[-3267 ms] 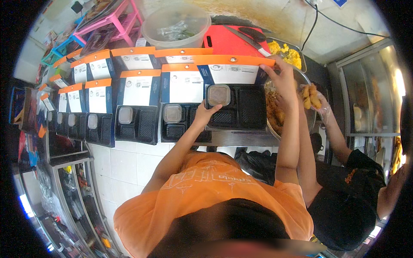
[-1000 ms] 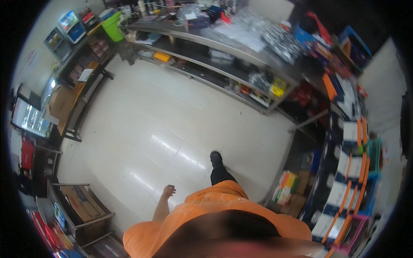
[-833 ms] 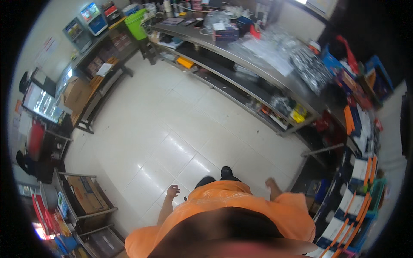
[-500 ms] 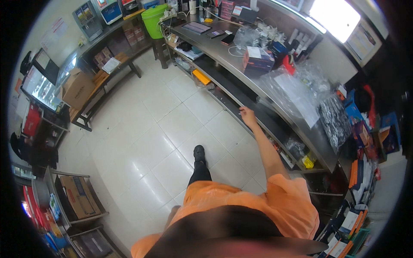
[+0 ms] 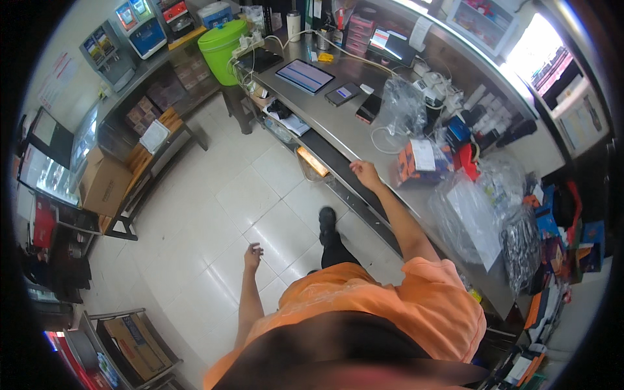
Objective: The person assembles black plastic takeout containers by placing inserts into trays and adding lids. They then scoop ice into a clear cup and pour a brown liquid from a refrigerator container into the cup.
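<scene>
My right hand (image 5: 366, 174) is held over the front edge of the steel counter (image 5: 416, 198), its fingers bent in together; whether anything small sits in them I cannot make out. My left hand (image 5: 253, 254) hangs over the tiled floor with loosely bent fingers apart and nothing visible in it. Closest to the right hand on the counter is an orange and purple box (image 5: 421, 162) with a white paper on top. Farther along lie a black phone (image 5: 369, 108), a handheld device (image 5: 343, 93) and a tablet (image 5: 305, 76) with a lit screen.
Clear plastic bags (image 5: 468, 214) spread over the counter's right part. A lime-green lidded bin (image 5: 223, 49) stands at its far end. On the left, a bench (image 5: 133, 185) carries a cardboard box (image 5: 107, 182). Nearer left, a rack (image 5: 170, 361) holds another carton (image 5: 138, 344).
My body has moved forward along the counter and closer to it. My left hand has come into view, and my right hand is now over the counter's edge.
</scene>
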Motion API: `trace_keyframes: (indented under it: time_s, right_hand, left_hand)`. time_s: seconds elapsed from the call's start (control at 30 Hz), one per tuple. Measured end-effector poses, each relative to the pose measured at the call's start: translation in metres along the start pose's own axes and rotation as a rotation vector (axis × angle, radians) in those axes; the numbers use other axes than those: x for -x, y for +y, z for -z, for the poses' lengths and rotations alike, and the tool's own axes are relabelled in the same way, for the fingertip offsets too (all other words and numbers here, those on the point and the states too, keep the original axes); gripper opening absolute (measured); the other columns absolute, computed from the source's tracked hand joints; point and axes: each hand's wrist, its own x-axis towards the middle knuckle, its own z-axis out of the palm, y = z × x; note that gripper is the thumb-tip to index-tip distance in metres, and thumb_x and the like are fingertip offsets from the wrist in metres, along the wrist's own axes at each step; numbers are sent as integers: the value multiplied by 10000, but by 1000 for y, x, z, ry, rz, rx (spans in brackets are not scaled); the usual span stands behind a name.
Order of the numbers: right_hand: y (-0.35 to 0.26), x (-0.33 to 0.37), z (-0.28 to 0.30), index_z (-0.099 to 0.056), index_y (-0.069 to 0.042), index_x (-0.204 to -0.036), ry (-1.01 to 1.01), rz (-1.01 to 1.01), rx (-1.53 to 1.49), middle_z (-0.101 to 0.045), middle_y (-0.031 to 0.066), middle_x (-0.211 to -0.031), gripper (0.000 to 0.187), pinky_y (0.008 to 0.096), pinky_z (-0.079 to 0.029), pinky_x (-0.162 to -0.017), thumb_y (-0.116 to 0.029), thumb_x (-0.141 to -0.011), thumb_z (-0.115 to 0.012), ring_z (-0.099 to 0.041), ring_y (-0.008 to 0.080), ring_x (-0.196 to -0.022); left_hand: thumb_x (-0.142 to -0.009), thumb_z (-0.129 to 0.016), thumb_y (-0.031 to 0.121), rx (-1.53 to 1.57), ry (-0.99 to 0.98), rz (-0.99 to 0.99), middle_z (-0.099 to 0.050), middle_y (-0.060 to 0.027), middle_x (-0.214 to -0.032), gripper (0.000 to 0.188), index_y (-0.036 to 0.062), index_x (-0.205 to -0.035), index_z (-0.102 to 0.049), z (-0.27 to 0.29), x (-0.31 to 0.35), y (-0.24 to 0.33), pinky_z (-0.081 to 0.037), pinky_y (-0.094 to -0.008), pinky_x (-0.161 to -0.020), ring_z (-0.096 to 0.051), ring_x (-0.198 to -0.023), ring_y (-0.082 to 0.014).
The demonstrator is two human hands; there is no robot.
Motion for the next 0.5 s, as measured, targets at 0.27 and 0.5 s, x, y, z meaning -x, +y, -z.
trace_keyframes:
  time_s: [0.27, 0.5]
  right_hand:
    - [14, -223, -4, -673, -166, -1128, 251, -6, 365, -521, 103, -1226, 261, 471, -401, -949, -210, -879, -610, -432, 315, -1194]
    - [15, -296, -9, -686, -168, -1131, 273, -69, 548, -501, 136, -1236, 269, 457, -352, -960, -190, -881, -590, -425, 303, -1199]
  left_hand:
    - [-916, -530, 161, 135, -90, 367, -691, -123, -987, 326, 114, -1238, -532, -17, -82, 41, -519, -310, -630, -672, -837, -201]
    - [-894, -559, 70, 1, -144, 355, -690, -114, -950, 277, 41, -1170, -558, -17, -78, 42, -563, -366, -699, -680, -847, -238]
